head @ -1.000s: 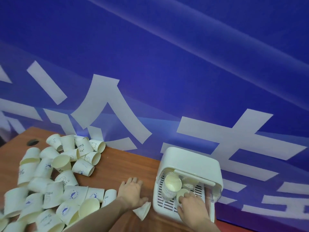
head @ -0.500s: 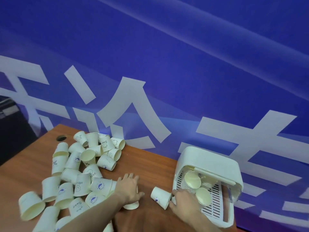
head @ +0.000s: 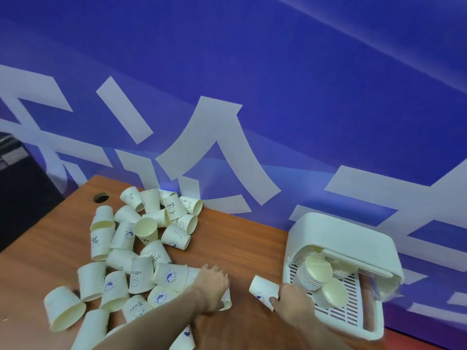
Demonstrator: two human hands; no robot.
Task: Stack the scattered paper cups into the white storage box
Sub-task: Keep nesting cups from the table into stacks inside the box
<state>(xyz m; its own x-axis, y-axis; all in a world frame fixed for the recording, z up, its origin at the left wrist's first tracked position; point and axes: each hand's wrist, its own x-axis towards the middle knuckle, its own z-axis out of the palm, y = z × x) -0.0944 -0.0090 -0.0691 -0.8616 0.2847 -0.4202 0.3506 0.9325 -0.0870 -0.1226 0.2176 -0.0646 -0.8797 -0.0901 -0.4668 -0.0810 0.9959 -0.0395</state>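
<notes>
Head view: my right hand (head: pixel 290 301) has left the white storage box (head: pixel 353 238) and now grips a loose paper cup (head: pixel 262 290) lying on the counter (head: pixel 240 243), fingers curled round its rim end. One more cup is ready to stack. My left hand (head: pixel 212 286) holds another cup (head: pixel 226 300) beside the scattered pile (head: pixel 141 251). The box lies just right of my right fingers, its stacks (head: pixel 316 274) inside.

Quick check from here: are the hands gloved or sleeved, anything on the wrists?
Both bare. The left hand and right hand wear no gloves; no rings, watch or bands show. The forearms are uncovered as far as the frame's lower edge, so no sleeves are visible.
</notes>
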